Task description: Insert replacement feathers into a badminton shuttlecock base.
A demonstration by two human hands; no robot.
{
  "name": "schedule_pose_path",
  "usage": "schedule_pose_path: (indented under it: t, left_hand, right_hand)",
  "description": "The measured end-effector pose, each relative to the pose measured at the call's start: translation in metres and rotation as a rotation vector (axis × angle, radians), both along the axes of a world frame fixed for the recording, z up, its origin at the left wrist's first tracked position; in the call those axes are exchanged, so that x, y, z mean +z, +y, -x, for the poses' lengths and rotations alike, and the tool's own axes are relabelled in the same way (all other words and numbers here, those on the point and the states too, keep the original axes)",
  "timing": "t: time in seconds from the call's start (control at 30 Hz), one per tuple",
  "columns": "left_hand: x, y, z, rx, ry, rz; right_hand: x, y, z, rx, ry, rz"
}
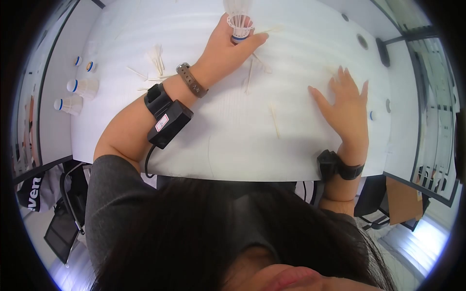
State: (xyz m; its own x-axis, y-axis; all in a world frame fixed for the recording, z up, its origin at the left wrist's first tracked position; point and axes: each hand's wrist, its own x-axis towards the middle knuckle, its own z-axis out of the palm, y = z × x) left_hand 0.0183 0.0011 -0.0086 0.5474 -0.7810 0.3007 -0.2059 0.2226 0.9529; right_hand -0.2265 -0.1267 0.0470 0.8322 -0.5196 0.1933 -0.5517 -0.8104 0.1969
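The left hand (225, 48) reached across the white table (233, 150) to its far edge and was closed around a shuttlecock (240, 24). Thumb and fingers clamped its blue-banded cork base, and the feather skirt pointed away from the person. The right hand (345, 104) lay flat on the table towards the right edge, palm down, fingers spread and holding nothing.

Loose feathers were scattered over the surface. A small pile of feathers (156, 57) lay left of the left wrist, and a single feather (275, 121) lay between the two hands. Near the left edge, two finished shuttlecocks (83, 87) lay on their sides, one just beside the other. Two bare cork bases (90, 66) sat a little beyond them.

A black sensor box (169, 122) was strapped to the left forearm with a brown wristband (191, 80) above it. A black strap (340, 167) circled the right wrist at the near edge.
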Motion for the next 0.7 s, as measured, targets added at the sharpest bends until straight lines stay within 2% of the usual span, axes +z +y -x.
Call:
schedule_pose_path:
  t: [0.23,0.43,0.5,0.57,0.67,0.7]
  left_hand:
    - [0.005,0.002,0.001,-0.001,-0.013,-0.037]
    - [0.003,0.002,0.0,-0.009,-0.023,-0.052]
    - [0.007,0.001,0.006,0.014,0.0,0.002]
    - [0.009,0.001,0.003,-0.008,-0.098,-0.035]
    - [0.011,0.003,0.005,-0.047,-0.167,-0.1]
    - [0.013,0.003,0.007,-0.062,-0.179,-0.119]
  right_hand:
    - [-0.004,-0.005,-0.002,-0.043,0.011,-0.122]
    - [-0.002,-0.004,-0.002,-0.038,-0.019,-0.07]
    - [-0.005,-0.008,-0.002,-0.006,-0.127,-0.075]
    - [-0.002,-0.009,-0.006,0.038,-0.24,-0.079]
    - [0.008,0.0,-0.019,0.07,-0.571,-0.568]
    - [0.006,0.001,-0.02,0.143,-0.61,-0.599]
